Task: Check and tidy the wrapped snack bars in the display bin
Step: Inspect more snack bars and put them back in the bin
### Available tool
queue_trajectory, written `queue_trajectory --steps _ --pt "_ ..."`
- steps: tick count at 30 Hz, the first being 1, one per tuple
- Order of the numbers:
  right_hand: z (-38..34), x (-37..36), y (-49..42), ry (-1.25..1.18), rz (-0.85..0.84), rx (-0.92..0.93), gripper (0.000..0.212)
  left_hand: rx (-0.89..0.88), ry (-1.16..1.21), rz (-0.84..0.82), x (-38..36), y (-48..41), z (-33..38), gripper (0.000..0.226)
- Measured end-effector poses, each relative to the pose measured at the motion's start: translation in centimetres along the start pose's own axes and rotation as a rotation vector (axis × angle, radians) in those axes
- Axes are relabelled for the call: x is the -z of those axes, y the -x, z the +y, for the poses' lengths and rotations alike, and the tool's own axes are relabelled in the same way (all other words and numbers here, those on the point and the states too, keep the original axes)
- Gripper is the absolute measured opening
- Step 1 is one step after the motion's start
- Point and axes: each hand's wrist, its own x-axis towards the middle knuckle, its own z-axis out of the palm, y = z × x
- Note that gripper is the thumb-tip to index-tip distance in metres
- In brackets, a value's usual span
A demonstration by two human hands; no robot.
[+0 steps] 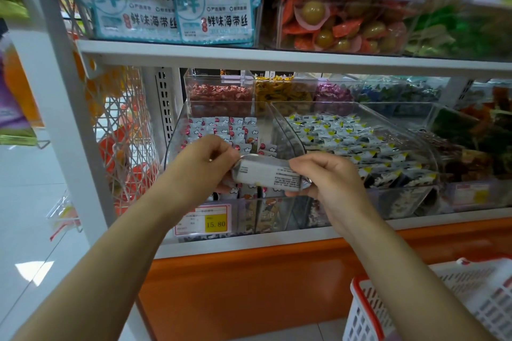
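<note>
A silver-white wrapped snack bar [266,173] with small printed text facing me is held level in front of a clear display bin [177,133]. My left hand [206,159] pinches its left end. My right hand [327,177] pinches its right end. Several more wrapped bars [227,126] with red and white cartoon print lie in rows inside the bin, behind and below the held bar. A price tag [203,220] reading 15.80 hangs on the bin's front.
A second clear bin [426,133] to the right holds grey-and-yellow wrapped snacks [346,133]. Smaller candy bins [219,88] stand behind. A white shelf [277,55] overhangs closely above. A white and red shopping basket [415,307] sits at lower right.
</note>
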Motion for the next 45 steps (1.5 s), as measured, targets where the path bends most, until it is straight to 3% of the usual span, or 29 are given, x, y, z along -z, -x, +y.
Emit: queue_trajectory --steps 4,11,17,21,25,28,30,32,36,39,41,45 --pt "0.0 0.1 -0.2 -0.037 0.015 -0.04 0.025 -0.107 -0.094 -0.065 -0.9 0.4 0.2 0.01" --pt "-0.6 2.3 -0.7 -0.189 -0.247 -0.279 0.015 -0.088 0.014 -0.113 -0.7 0.4 0.3 0.015" --pt "-0.4 2.7 -0.8 -0.282 -0.277 -0.306 0.021 -0.068 0.102 -0.12 -0.7 0.3 0.1 0.016" --pt "0.1 2.0 -0.8 -0.399 -0.19 -0.342 0.022 -0.038 0.109 -0.092 -1.1 0.0 -0.2 0.011" --pt "0.5 0.6 -0.6 -0.459 -0.115 -0.251 0.04 0.009 0.034 0.068 -1.5 -0.7 -0.4 0.01" --pt "0.9 -0.1 -0.2 -0.088 -0.147 -0.086 0.061 -0.002 0.044 0.137 -2.2 -1.2 0.0 0.016" --pt "1.0 -0.2 -0.3 0.112 -0.062 0.052 0.05 -0.046 0.035 0.146 -3.1 -1.5 0.4 0.02" --pt "0.8 0.1 -0.7 0.073 0.095 0.111 0.037 -0.074 0.018 0.189 -3.9 -2.1 0.6 0.029" --pt "0.2 1.8 -1.8 -0.224 0.385 -0.015 0.016 -0.168 -0.344 0.295 -4.5 -4.5 -0.1 0.038" --pt "0.3 2.5 -2.7 -0.388 0.372 -0.124 0.009 -0.233 -0.683 0.093 -5.3 -6.6 -1.0 0.033" --pt "0.4 2.5 -3.3 -0.434 0.343 -0.143 0.016 -0.214 -0.866 -0.092 -6.2 -7.8 -1.4 0.045" --pt "0.1 1.9 -4.8 -0.341 0.307 -0.092 0.02 -0.173 -1.099 -0.319 -7.0 -9.2 -2.1 0.054"
